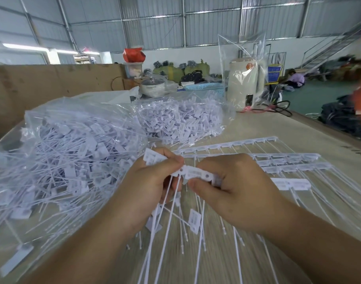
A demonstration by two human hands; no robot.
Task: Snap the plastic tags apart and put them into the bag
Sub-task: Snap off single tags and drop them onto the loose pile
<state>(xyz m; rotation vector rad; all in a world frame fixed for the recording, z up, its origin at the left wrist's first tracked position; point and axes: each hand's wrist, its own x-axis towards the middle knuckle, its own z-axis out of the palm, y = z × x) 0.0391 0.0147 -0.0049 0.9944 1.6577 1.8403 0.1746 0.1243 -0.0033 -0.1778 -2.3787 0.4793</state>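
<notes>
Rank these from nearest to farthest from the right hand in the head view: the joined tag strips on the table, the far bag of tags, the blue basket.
From the right hand:
1. Joined tag strips, just beyond it on the right.
2. Far bag of tags, ahead, mid-table.
3. Blue basket, at the table's far end.

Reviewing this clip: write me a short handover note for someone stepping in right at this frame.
Left hand pinches loose tags; right hand grips the strip of joined tags between them, tails hanging down. The open bag at left holds many separated tags. Done: part of this strip is snapped. Left: finish it, drop the tags in the bag, then the uncut strips at right on the table.
</notes>
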